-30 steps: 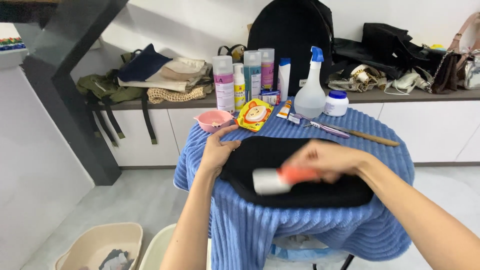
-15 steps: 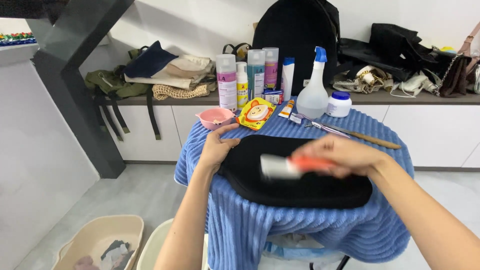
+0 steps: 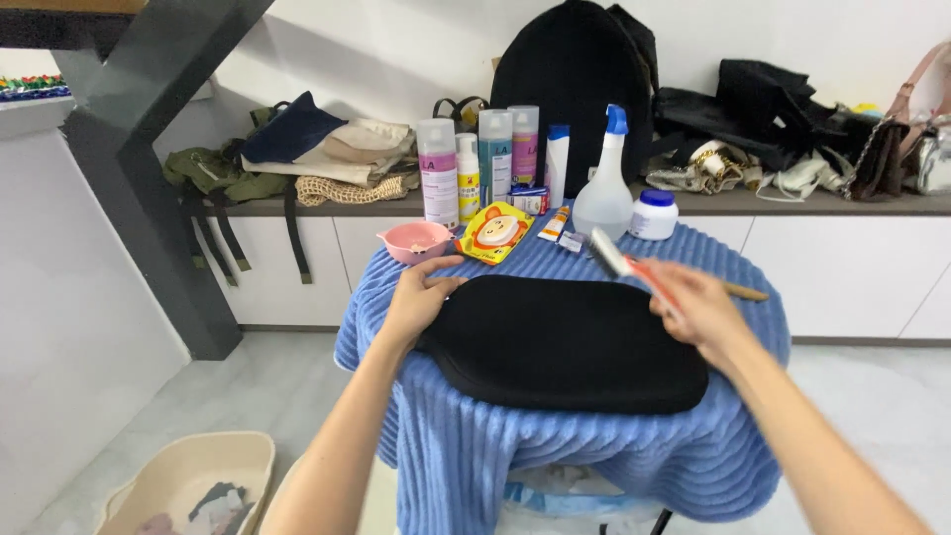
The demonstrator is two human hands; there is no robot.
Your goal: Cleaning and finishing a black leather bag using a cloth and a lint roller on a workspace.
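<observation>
Brush (image 3: 626,264) gripped (right); pad (image 3: 565,342) steadied.

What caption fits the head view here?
Left hand steadies a black pad on a blue-towelled table while the right hand lifts an orange-handled brush.

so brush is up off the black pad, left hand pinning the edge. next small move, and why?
Probably bring the brush back down onto the black pad near its right end for a stroke. The right hand holds the brush tilted above the pad's far right edge, bristles off the surface, while the left hand presses the pad's left edge on the blue towel, so the pad looks steadied.
</observation>
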